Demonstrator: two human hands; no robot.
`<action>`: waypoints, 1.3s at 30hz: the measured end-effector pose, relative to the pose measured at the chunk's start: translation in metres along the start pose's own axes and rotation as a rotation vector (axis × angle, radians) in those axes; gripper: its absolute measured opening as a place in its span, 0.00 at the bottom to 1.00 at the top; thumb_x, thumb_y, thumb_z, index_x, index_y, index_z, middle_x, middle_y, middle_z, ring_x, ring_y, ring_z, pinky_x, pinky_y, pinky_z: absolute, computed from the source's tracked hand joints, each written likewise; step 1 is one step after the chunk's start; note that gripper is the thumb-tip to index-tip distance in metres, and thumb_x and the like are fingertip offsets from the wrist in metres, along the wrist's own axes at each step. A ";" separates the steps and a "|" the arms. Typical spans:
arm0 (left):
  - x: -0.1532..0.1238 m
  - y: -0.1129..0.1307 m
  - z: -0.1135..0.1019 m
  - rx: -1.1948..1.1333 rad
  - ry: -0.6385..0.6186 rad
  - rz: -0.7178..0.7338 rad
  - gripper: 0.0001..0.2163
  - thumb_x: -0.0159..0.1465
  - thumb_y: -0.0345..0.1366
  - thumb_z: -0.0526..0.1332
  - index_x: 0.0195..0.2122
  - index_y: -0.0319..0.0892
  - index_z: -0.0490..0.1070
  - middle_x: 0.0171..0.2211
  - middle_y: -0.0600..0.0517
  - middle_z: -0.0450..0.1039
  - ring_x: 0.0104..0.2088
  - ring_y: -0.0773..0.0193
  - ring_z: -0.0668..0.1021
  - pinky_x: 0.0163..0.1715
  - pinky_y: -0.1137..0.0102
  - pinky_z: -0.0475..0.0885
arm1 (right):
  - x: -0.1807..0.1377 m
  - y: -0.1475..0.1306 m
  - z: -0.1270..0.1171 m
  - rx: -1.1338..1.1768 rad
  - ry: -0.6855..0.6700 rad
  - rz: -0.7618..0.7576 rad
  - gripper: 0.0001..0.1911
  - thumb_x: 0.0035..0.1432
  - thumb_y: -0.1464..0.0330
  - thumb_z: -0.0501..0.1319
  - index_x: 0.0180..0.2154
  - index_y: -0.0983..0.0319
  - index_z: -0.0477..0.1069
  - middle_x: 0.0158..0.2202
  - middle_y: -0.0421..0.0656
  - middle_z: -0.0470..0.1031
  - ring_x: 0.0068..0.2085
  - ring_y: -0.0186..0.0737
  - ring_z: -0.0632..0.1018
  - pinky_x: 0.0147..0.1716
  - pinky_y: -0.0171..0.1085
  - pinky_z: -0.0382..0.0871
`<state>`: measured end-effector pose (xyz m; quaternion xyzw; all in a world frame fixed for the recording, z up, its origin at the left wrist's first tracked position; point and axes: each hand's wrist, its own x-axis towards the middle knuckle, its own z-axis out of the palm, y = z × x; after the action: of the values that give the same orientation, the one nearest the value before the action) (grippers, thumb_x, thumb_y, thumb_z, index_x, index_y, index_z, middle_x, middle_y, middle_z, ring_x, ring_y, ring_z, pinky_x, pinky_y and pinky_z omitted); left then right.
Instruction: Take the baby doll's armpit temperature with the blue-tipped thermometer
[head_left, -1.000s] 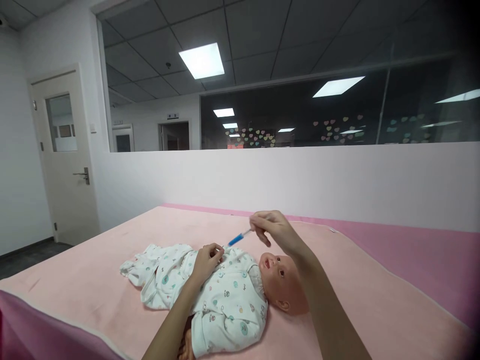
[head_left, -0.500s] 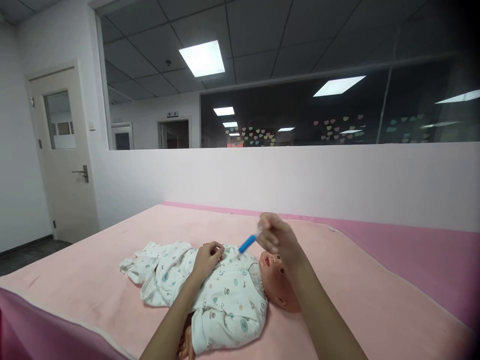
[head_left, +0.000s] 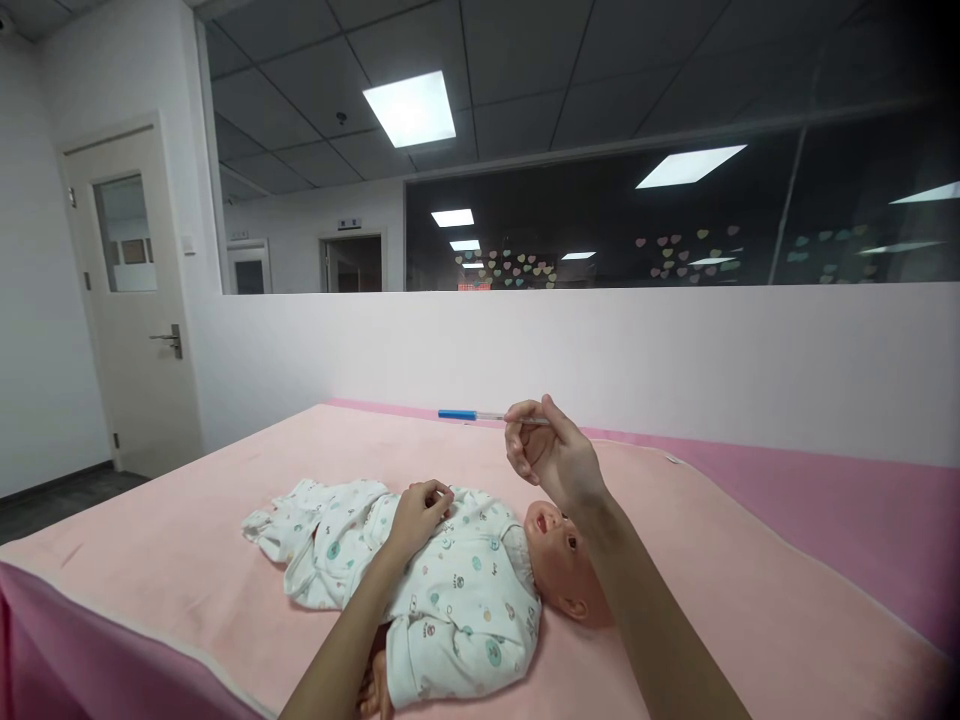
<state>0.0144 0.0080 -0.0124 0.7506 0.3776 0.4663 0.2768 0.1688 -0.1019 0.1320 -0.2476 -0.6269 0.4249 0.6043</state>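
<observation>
A baby doll lies on its back, its head to the right, in a white printed outfit. My left hand rests on the doll's front, fingers loosely curled with a gap between thumb and forefinger; nothing shows in it. Above the doll's head I hold up my right hand, closed on a thin clear rod with a blue end, which looks like a glass thermometer. It lies nearly level between thumb and fingers, blue end pointing left. My right forearm hides part of the doll's head.
A peach-coloured sheet covers the padded surface, with pink edging at the right and back. Behind it stands a low white wall with a window above. A door is at the left.
My right hand has risen and turned palm inward. The thermometer, tilted down to the left and blurred before, is now nearly level and higher. My left hand stays on the doll.
</observation>
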 end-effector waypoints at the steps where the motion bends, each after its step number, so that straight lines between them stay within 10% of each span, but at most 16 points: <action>1: 0.000 0.000 0.000 0.003 -0.002 0.000 0.11 0.55 0.39 0.53 0.28 0.39 0.71 0.18 0.54 0.71 0.21 0.68 0.70 0.25 0.74 0.63 | 0.000 0.000 0.002 0.000 0.012 -0.012 0.20 0.54 0.52 0.48 0.31 0.60 0.66 0.18 0.37 0.62 0.14 0.29 0.61 0.11 0.30 0.51; 28: -0.006 0.009 -0.004 0.169 -0.015 0.081 0.09 0.57 0.36 0.51 0.28 0.42 0.71 0.19 0.55 0.71 0.20 0.69 0.70 0.24 0.74 0.61 | -0.004 -0.005 0.016 -0.020 0.055 -0.066 0.17 0.55 0.60 0.47 0.43 0.59 0.64 0.19 0.37 0.63 0.16 0.30 0.62 0.13 0.31 0.55; 34: -0.018 0.029 -0.006 0.383 0.078 0.285 0.09 0.59 0.35 0.51 0.34 0.44 0.70 0.29 0.51 0.72 0.30 0.65 0.72 0.32 0.72 0.63 | -0.019 -0.023 0.012 -0.221 0.183 -0.070 0.14 0.54 0.62 0.49 0.40 0.60 0.65 0.19 0.38 0.67 0.17 0.31 0.65 0.15 0.31 0.58; 39: -0.027 0.042 0.003 0.340 -0.059 0.420 0.10 0.60 0.36 0.51 0.34 0.43 0.71 0.32 0.49 0.73 0.36 0.62 0.72 0.38 0.69 0.64 | -0.092 -0.011 0.012 -0.712 0.436 0.015 0.14 0.54 0.60 0.53 0.38 0.61 0.68 0.26 0.42 0.72 0.22 0.32 0.70 0.20 0.31 0.64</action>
<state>0.0219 -0.0380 0.0051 0.8615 0.2780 0.4213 0.0550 0.1725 -0.1863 0.0914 -0.5297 -0.5902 0.1236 0.5966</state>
